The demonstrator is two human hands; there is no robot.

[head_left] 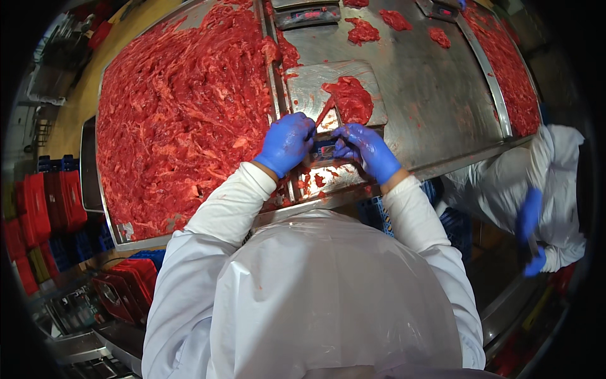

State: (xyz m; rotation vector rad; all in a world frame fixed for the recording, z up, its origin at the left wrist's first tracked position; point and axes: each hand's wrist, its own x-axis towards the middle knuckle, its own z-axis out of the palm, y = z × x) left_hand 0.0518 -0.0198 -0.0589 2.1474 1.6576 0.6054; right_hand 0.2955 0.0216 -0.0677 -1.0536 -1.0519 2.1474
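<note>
A piece of raw red meat (353,100) lies on the metal plate of a weighing scale (303,85) in front of me. One narrow strip of it stretches toward me, to the fingertips of my left hand (285,144), blue-gloved and closed on the strip's end. My right hand (369,151), gloved alike, is at the plate's near right edge with its fingers curled. A thin, pale sliver stands up by those fingertips; whether they hold it I cannot tell. Between my hands the scale's small display (326,151) shows, with meat scraps (319,181) near it.
A wide tray of raw meat (183,114) fills the left side. More meat pieces (363,30) lie on the steel table (435,95), near two other scales (306,16). Another meat tray (505,69) is at right, beside a co-worker's gloved hand (529,215). Red crates (53,202) stand left.
</note>
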